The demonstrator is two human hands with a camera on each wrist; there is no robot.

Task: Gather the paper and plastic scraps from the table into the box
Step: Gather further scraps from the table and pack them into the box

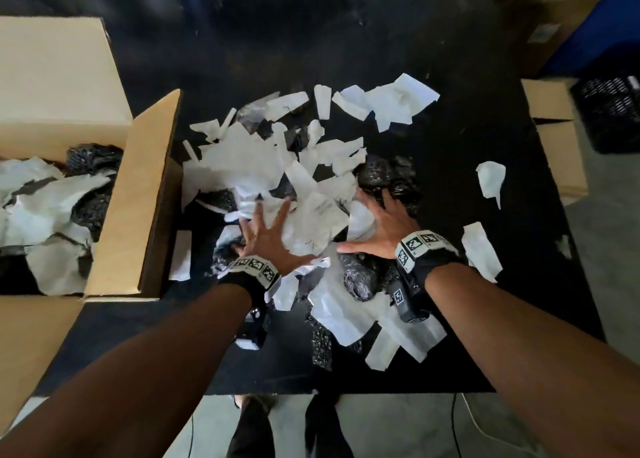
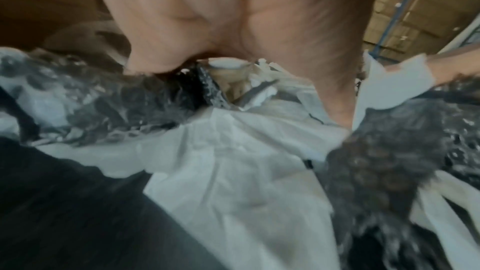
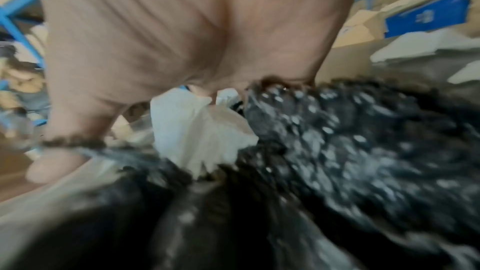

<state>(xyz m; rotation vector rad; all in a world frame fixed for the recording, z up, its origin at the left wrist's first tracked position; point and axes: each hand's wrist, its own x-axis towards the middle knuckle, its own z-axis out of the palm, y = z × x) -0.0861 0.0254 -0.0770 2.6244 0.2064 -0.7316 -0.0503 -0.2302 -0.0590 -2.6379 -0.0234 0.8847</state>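
- On the black table (image 1: pixel 450 59), white paper scraps (image 1: pixel 242 166) and black plastic scraps (image 1: pixel 377 175) lie piled beside the open box (image 1: pixel 138 187).
- Left hand (image 1: pixel 268 237) and right hand (image 1: pixel 382 229) press the pile, fingers spread.
- Wristbands (image 1: pixel 417 249) carry square code markers; no readable writing.

A black perforated crate (image 1: pixel 609 114) sits off the right edge of the bench, on the floor beside its far right corner. A blue panel (image 1: pixel 595 31) stands behind the crate. Two cardboard boxes (image 1: pixel 557 142) rest against the right edge of the bench, one nearer the far corner, the other just in front of it. The grey floor (image 1: pixel 415 430) shows beyond the near edge. In the right wrist view, blue shelf framing (image 3: pixel 18 19) and stacked cardboard (image 3: pixel 363 26) appear in the background, blurred.
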